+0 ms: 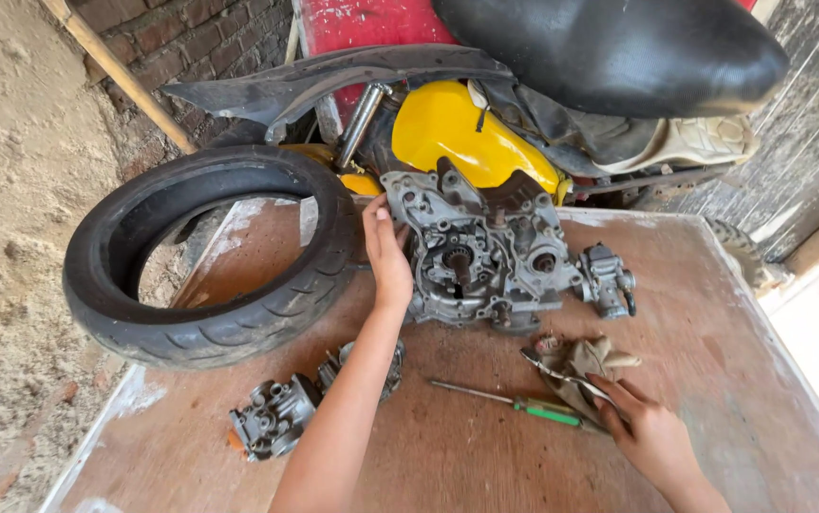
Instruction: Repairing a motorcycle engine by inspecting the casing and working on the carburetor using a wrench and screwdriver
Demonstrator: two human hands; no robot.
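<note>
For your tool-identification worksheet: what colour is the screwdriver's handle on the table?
Green, with a plain metal shaft. The screwdriver shows best in the head view, beside the right hand.

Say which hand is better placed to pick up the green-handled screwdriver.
Right hand: probably better placed, it lies beside the green-handled screwdriver, on the rag. Left hand is up against the engine case.

tyre left of engine case, screwdriver before it

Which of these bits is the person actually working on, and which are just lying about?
In hand:
- engine casing, steadied by the left hand
- metal tool and rag, under the right hand

Lying about:
- green-handled screwdriver
- tyre
- small carburettor-like part
- yellow tank
- black seat
</note>
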